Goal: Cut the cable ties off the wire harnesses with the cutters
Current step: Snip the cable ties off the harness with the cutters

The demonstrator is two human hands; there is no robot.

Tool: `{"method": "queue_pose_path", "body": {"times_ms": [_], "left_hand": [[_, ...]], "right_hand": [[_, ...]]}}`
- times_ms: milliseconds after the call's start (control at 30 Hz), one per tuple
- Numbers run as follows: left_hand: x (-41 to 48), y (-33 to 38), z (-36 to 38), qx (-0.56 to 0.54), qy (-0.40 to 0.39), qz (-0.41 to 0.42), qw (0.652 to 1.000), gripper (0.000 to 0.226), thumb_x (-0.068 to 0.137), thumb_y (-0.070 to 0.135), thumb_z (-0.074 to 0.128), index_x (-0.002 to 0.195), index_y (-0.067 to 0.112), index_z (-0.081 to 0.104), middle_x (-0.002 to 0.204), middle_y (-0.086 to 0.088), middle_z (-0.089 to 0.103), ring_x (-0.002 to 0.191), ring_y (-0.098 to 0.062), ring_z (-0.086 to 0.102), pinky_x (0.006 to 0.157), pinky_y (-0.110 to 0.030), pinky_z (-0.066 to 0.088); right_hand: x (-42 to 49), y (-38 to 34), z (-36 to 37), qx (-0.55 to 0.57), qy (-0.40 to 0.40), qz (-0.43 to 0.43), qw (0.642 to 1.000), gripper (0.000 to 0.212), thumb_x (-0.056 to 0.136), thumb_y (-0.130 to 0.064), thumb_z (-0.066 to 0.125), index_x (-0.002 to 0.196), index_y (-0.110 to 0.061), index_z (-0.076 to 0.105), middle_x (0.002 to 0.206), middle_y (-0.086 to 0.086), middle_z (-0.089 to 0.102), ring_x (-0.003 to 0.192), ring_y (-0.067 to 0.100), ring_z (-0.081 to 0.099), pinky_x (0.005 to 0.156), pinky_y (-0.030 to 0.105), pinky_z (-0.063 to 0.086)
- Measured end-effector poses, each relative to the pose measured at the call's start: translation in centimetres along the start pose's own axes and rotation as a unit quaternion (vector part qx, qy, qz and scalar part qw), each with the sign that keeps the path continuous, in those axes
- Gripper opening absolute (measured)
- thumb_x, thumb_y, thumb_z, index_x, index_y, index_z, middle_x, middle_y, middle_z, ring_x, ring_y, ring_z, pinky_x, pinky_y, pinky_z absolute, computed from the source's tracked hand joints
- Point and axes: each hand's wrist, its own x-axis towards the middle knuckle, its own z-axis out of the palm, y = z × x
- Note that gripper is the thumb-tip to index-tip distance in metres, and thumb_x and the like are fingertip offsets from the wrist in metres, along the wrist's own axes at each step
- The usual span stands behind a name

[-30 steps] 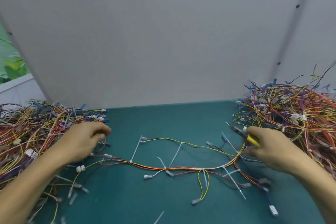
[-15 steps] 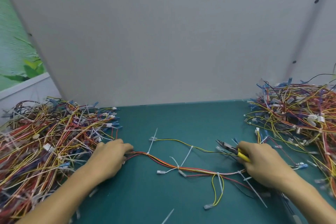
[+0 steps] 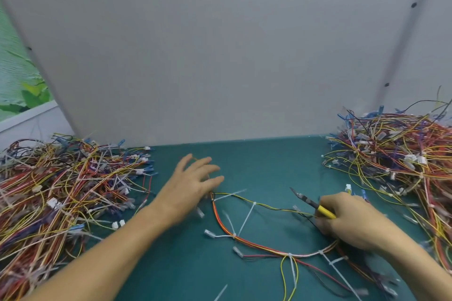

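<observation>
The loose harness (image 3: pixel 244 239) of red, orange and yellow wires is lying in a long curve on the teal desk (image 3: pixel 269 166). It is running from just beside the left fingers (image 3: pixel 208 168), down and across, to under the right hand (image 3: pixel 352 222). White plastic cable ties (image 3: pixel 247 217) are banding it at several spots. One is sitting on the thin yellow-and-black branch between the two hands, its tail slanting down and leftward.

The right fingers (image 3: pixel 330 203) are curling tightly around the yellow-handled cutters (image 3: pixel 308 200), whose dark nose is pointing up and to the left. Blur is hiding whether the blades are parted. That tie is lying left of and a little below the nose, so the tool is probably needing to swing down and leftward, across the wire's run.

The left hand (image 3: pixel 188 188) is spreading flat with straight fingers, gripping nothing, right at the harness's near end and well placed to pin it.

A tangled heap (image 3: pixel 61 190) is lying beyond the left fingers, another pile (image 3: pixel 391 159) beyond the right, and a grey panel (image 3: pixel 220 56) is standing behind.
</observation>
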Motion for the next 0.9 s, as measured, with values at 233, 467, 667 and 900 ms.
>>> {"method": "queue_pose_path", "body": {"times_ms": [233, 467, 667, 900], "left_hand": [[-2.8, -0.6, 1.5, -0.182, 0.034, -0.394, 0.9, 0.037, 0.085, 0.009, 0.065, 0.119, 0.006, 0.052, 0.116, -0.014, 0.051, 0.109, -0.034, 0.049, 0.093, -0.045, 0.041], [-11.6, -1.3, -0.8, -0.053, -0.224, -0.307, 0.923, 0.006, 0.098, 0.031, 0.037, 0.096, 0.027, 0.041, 0.099, 0.006, 0.052, 0.098, -0.018, 0.058, 0.078, -0.036, 0.049], [-15.4, -2.7, -5.0, -0.004, -0.351, -0.325, 0.878, 0.021, 0.097, 0.048, 0.036, 0.087, 0.031, 0.042, 0.089, 0.011, 0.056, 0.088, -0.008, 0.058, 0.079, -0.028, 0.049], [-5.8, 1.4, -2.9, -0.134, -0.111, -0.249, 0.953, 0.021, 0.096, 0.038, 0.046, 0.101, 0.027, 0.063, 0.098, 0.007, 0.062, 0.101, -0.017, 0.058, 0.087, -0.034, 0.046]], "right_hand": [[0.2, 0.3, 0.1, -0.001, 0.001, 0.002, 1.0, 0.009, 0.081, -0.033, 0.063, 0.075, -0.026, 0.062, 0.072, -0.005, 0.065, 0.074, 0.013, 0.061, 0.059, 0.024, 0.044], [0.2, 0.1, 0.1, -0.005, -0.002, 0.005, 1.0, 0.01, 0.081, -0.034, 0.063, 0.074, -0.026, 0.062, 0.071, -0.005, 0.066, 0.074, 0.014, 0.061, 0.064, 0.028, 0.047], [0.2, -0.7, 0.4, 0.092, -0.024, -0.011, 0.995, 0.013, 0.081, -0.026, 0.065, 0.071, -0.019, 0.066, 0.064, -0.004, 0.07, 0.059, 0.007, 0.066, 0.069, 0.03, 0.054], [-0.5, -3.3, 0.2, 0.035, -0.004, -0.053, 0.998, 0.016, 0.088, -0.036, 0.061, 0.081, -0.022, 0.06, 0.076, -0.004, 0.064, 0.074, 0.01, 0.058, 0.063, 0.025, 0.044]]}}
